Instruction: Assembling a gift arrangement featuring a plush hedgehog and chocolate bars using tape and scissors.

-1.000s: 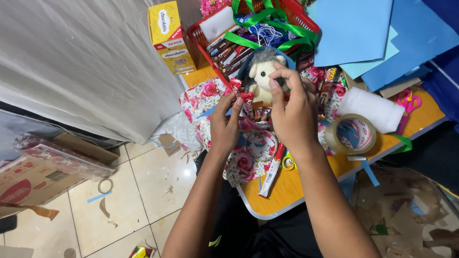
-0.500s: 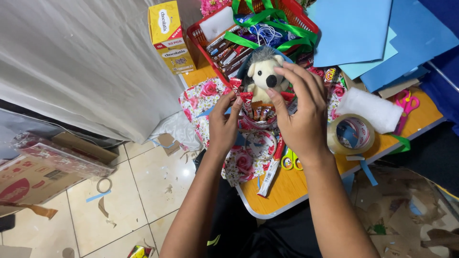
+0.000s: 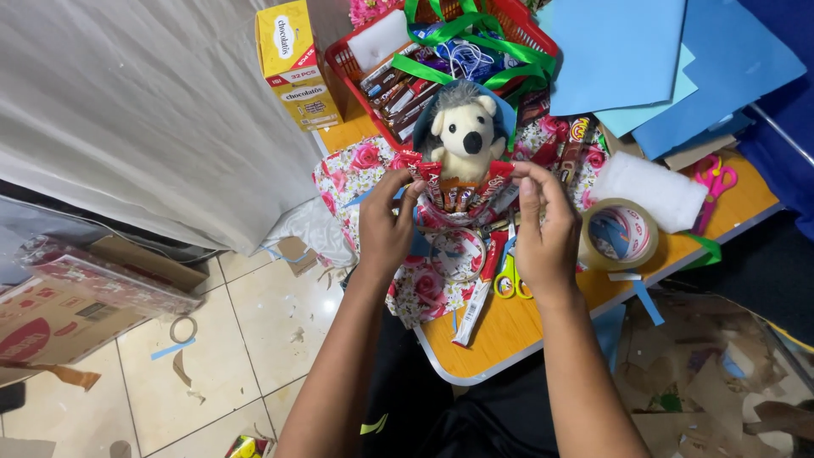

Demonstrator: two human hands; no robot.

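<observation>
Both hands on a small bouquet (image 3: 458,199) of red-wrapped candy bars at mid-table, a cream plush bear (image 3: 465,136) sitting in its top. Left hand (image 3: 386,225) grips the bouquet's left side, fingers curled, thumb and fingertips pinching the red wrappers at the upper left edge. Right hand (image 3: 543,229) mirrors it on the right side, fingers pressed together and curled round the wrappers, thumb in front. Bear upright, facing the camera, blue backing behind its head.

Bouquet sits over floral paper (image 3: 356,170) spread on the orange table (image 3: 509,326). Just near of it, between the wrists: clear tape roll (image 3: 458,254), green scissors (image 3: 509,276), a loose candy bar (image 3: 471,312) pointing at the near edge. Right of the right hand: brown tape roll (image 3: 619,236), white foam block (image 3: 649,191) beyond it, pink scissors (image 3: 715,182) further right. Far side: red basket (image 3: 517,25) with green ribbon and more bars, yellow box (image 3: 292,64) at far left, blue paper sheets (image 3: 644,59) at far right. Grey cloth (image 3: 144,110) hangs left of the table; cardboard box (image 3: 59,314) on the tile floor at near left
</observation>
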